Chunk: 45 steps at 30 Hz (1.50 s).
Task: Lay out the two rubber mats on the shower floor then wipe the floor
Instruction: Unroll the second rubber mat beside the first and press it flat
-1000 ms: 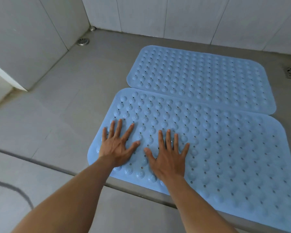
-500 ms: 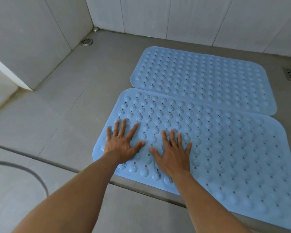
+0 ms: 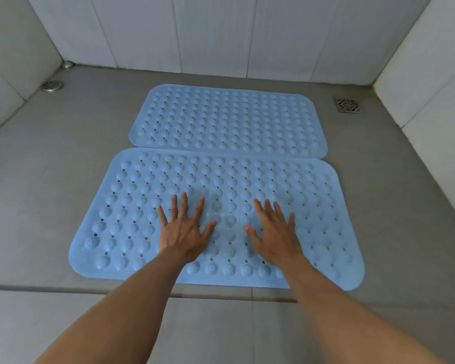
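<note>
Two light blue rubber mats with raised bumps and small holes lie flat on the grey shower floor [image 3: 63, 158], long sides almost touching. The far mat [image 3: 229, 119] sits nearer the back wall. The near mat [image 3: 313, 206] reaches the front step. My left hand [image 3: 184, 232] rests palm down on the near mat's middle, fingers spread. My right hand [image 3: 276, 233] lies flat beside it, a hand's width to the right, fingers also spread. Neither hand holds anything.
White tiled walls close the floor at the back and both sides. A round drain [image 3: 52, 85] sits in the back left corner, a square drain [image 3: 348, 105] at the back right. A low step edge [image 3: 63, 287] runs across the front.
Both hands have slid rightward along the near mat, from its left end to its middle, and moved apart. The camera has turned to face the mats squarely.
</note>
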Tool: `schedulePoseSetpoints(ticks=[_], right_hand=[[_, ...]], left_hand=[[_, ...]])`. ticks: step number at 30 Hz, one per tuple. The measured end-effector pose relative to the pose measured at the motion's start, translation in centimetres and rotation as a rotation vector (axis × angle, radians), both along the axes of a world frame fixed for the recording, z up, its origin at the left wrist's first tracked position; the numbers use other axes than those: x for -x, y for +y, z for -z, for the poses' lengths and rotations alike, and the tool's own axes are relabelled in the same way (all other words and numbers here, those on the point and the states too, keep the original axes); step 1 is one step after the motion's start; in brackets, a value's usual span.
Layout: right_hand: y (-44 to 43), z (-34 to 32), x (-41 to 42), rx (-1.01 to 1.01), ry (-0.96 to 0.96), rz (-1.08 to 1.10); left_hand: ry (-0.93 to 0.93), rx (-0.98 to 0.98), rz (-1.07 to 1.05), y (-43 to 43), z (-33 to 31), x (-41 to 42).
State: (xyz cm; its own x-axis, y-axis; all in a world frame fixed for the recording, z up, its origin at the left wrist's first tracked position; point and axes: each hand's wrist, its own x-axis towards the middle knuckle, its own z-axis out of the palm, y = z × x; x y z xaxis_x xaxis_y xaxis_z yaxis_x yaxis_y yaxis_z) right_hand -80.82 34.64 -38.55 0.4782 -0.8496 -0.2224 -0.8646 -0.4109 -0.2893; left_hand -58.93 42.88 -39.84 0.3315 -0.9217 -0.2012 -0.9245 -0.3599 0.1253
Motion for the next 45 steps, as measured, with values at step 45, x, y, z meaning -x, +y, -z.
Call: schedulePoseSetpoints(ticks=[45], right_hand=[[-6.3, -7.2, 3.1, -0.154, 0.08, 0.129]], left_hand=[[0.226, 0.008, 0.03, -8.9, -7.9, 8.2]])
